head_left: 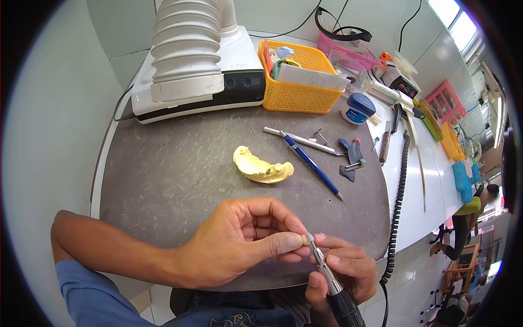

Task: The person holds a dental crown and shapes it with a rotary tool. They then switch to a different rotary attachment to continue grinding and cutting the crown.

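My left hand (239, 242): thumb and forefinger pinched on a small tooth piece (303, 238), just above the mat's (163, 174) near edge. My right hand (340, 270): fingers wrapped round a handpiece (332, 283), long axis running lower right to upper left, tip touching the piece. Beyond: yellow cast (262, 166), blue pen (311, 163), orange basket (297, 95).

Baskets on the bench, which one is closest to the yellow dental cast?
The orange basket, standing beside the white extraction unit just beyond the cast. The pink baskets sit farther right, along the white counter.
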The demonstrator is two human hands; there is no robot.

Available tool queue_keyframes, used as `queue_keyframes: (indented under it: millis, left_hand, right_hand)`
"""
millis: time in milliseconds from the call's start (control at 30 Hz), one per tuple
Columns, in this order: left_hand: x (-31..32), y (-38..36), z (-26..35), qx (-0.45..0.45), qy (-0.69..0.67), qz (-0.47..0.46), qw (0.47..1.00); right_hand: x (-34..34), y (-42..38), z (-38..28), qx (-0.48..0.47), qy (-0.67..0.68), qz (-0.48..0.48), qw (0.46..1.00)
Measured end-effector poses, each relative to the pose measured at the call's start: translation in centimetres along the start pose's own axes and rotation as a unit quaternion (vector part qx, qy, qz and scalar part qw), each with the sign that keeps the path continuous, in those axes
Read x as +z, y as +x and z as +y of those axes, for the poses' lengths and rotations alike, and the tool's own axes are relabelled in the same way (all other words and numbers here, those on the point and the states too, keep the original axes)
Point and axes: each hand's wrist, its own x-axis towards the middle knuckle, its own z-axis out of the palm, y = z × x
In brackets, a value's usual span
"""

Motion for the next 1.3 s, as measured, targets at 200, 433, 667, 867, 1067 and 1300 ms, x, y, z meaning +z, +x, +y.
queue_keyframes:
  millis: [200,433,667,867,1067,1300]
  left_hand:
    - [0.06,0.05,0.01,0.003,-0.007,-0.002,1.000]
    - [0.08,0.07,0.22,-0.006,0.011,0.002,1.000]
    - [0.00,0.06,0.05,-0.004,-0.004,-0.002,1.000]
    - [0.05,0.10,0.10,-0.006,0.006,0.000,1.000]
    - [0.03,0.03,0.15,-0.009,0.000,-0.005,1.000]
    - [-0.03,0.04,0.11,-0.003,-0.014,-0.011,1.000]
  right_hand:
    - [-0.11,-0.06,-0.06,-0.011,-0.016,-0.016,1.000]
    - [0.02,-0.18,-0.05,-0.002,-0.016,0.002,1.000]
    - [0.05,-0.10,-0.11,0.004,-0.022,-0.004,1.000]
    - [-0.03,0.05,-0.21,-0.010,-0.034,-0.027,0.999]
    - [0.01,0.03,-0.23,-0.006,-0.035,-0.018,0.999]
    - [0.09,-0.05,-0.20,0.014,-0.028,0.004,1.000]
